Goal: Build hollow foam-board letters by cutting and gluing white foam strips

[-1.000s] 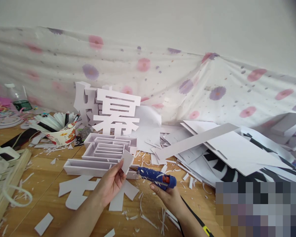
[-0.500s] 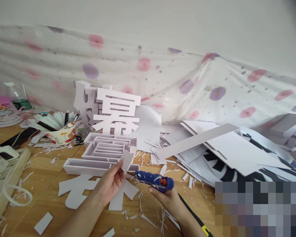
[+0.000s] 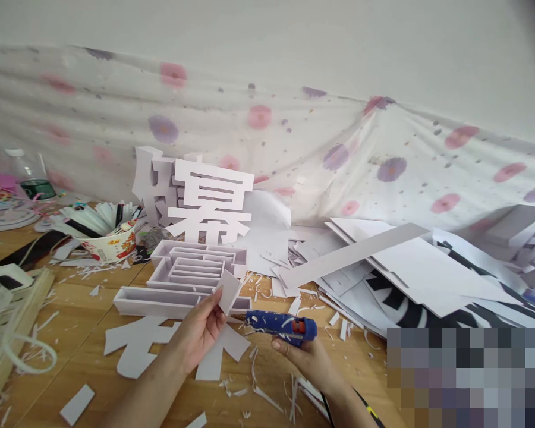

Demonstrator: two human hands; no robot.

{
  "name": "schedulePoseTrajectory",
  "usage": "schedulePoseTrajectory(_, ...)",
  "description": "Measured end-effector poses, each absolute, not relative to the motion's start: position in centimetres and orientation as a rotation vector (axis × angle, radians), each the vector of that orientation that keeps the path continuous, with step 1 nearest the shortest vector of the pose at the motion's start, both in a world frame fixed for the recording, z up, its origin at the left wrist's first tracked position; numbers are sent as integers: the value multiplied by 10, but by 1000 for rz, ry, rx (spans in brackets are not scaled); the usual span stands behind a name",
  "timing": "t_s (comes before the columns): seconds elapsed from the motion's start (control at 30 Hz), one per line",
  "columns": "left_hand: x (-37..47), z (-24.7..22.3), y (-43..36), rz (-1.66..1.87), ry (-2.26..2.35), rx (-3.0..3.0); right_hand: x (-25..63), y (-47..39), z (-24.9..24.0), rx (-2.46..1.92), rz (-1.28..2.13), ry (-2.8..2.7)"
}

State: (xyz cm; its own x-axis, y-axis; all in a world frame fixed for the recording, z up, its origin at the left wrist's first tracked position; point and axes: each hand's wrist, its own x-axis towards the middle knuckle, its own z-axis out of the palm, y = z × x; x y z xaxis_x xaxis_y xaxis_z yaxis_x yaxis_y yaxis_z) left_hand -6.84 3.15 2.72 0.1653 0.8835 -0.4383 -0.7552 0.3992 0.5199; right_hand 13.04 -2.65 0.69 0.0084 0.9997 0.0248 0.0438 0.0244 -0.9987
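Between the thumb and fingers of my left hand [image 3: 205, 330] is a small white foam board piece [image 3: 229, 292], tilted up. My right hand [image 3: 307, 361] is wrapped around a blue glue gun [image 3: 279, 325], whose nozzle points left toward the piece, a little apart from it. Just beyond my left hand lies a white foam letter part [image 3: 160, 301] with raised side walls, its lower right partly hidden by the hand and piece. Flat white cutout strokes [image 3: 136, 345] rest beneath my left hand and forearm.
A finished white character [image 3: 214, 199] leans at the back. Left of it stands a paper tub [image 3: 111, 246] of markers. Stacked white sheets [image 3: 396, 267] lie at right, under a long strip [image 3: 352, 255]. Foam scraps litter the wooden table [image 3: 49, 386]. A crate-like tray [image 3: 22, 333] borders the left.
The glue gun in my right hand has shifted slightly right, its nozzle drawing away from the foam board piece. My left hand stays nearly still with the piece.
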Motion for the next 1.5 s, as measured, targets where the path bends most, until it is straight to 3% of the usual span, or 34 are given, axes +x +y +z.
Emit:
schedulePoseTrajectory(0.33,-67,26,29,1109,864,654,168,-13,4,-1013,1302,-1348)
schedulePoseTrajectory(1.5,-69,20,27,1007,895,898,171,-8,-12,-1193,1323,-1309)
